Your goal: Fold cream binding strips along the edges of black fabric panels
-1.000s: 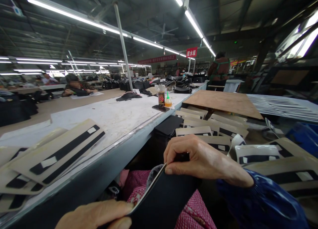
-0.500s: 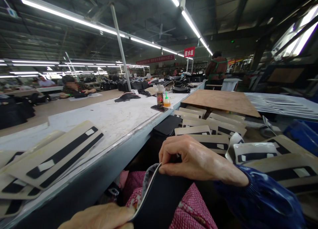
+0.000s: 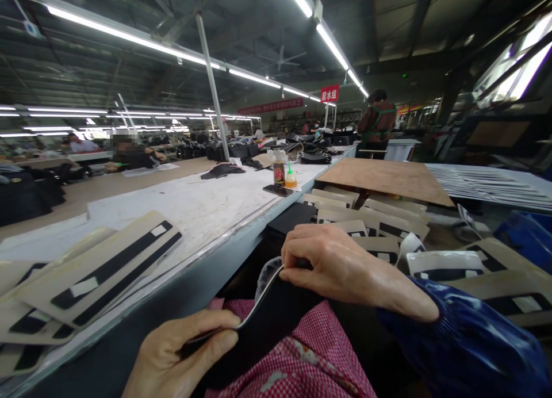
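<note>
Between my two hands, above my lap, is a black flexible panel (image 3: 276, 312) with a thin pale edge. My left hand (image 3: 185, 352) pinches the near end of that edge between thumb and fingers. Higher up and to the right, my right hand (image 3: 321, 260) grips the far end with bent fingers; its fingertips are partly hidden. Below the panel lies a red checked apron (image 3: 319, 352). A blue shiny sleeve (image 3: 466, 329) covers my right forearm.
Beige panels with black strips (image 3: 116, 271) lie on the white table (image 3: 142, 202) at left; more beige panels (image 3: 388, 222) are stacked at right. A can (image 3: 279, 172), a glue bottle (image 3: 290, 178) and a phone (image 3: 277, 190) stand near the table edge. Other people (image 3: 377, 122) work farther off.
My left hand has risen and come further into view, still pinching the panel's edge. My right hand has shifted slightly up and right. The panel has tilted, showing more of the apron.
</note>
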Demonstrator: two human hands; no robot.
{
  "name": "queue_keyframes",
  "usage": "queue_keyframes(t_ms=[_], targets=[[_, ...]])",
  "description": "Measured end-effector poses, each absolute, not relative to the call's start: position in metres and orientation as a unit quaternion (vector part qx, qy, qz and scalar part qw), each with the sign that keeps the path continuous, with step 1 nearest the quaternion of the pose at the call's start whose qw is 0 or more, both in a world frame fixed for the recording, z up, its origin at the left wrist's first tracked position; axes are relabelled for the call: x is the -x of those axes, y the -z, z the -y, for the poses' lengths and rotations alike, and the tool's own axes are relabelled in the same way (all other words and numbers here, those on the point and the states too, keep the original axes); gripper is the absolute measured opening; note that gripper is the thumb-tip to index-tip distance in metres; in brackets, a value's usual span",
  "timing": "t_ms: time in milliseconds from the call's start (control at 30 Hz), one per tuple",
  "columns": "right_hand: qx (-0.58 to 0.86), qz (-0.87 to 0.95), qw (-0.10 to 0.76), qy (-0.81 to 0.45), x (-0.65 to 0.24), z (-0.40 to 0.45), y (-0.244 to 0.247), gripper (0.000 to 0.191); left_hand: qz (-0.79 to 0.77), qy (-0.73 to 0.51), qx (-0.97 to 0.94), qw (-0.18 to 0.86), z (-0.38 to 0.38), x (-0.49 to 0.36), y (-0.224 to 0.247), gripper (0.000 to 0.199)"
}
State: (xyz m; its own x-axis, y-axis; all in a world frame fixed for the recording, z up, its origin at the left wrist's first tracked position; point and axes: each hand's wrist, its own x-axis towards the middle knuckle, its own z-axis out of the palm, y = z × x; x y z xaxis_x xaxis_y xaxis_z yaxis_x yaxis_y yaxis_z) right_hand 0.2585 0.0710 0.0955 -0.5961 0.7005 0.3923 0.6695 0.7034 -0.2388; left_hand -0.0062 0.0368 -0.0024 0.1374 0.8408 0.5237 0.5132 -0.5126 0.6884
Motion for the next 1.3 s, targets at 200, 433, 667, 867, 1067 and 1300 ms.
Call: queue_keyframes(t_ms=[200,433,667,867,1067,1300], targets=[[0.39,0.895,0.207,0.071,-0.252,-0.073,-0.097,0.02,-0.363,-0.461,-0.8,0.122,-0.058,0.008,-0.019,0.011],[0.383,0.888,0.206,0.147,-0.247,-0.073,-0.095,0.023,-0.417,-0.434,-0.797,0.051,-0.051,-0.002,-0.002,0.013],[0.37,0.892,0.225,0.134,-0.249,-0.072,-0.094,0.025,-0.434,-0.464,-0.771,0.048,-0.047,-0.018,0.004,0.028],[0.357,0.898,0.253,0.043,-0.252,-0.066,-0.102,0.021,-0.475,-0.533,-0.694,0.094,-0.055,-0.037,0.002,0.014],[0.375,0.891,0.257,-0.011,-0.256,-0.069,-0.102,0.021,-0.461,-0.545,-0.686,0.138,-0.052,-0.038,-0.005,0.007],[0.354,0.897,0.263,-0.03,-0.253,-0.067,-0.103,0.021,-0.42,-0.594,-0.663,0.175,-0.048,-0.046,-0.013,0.006]])
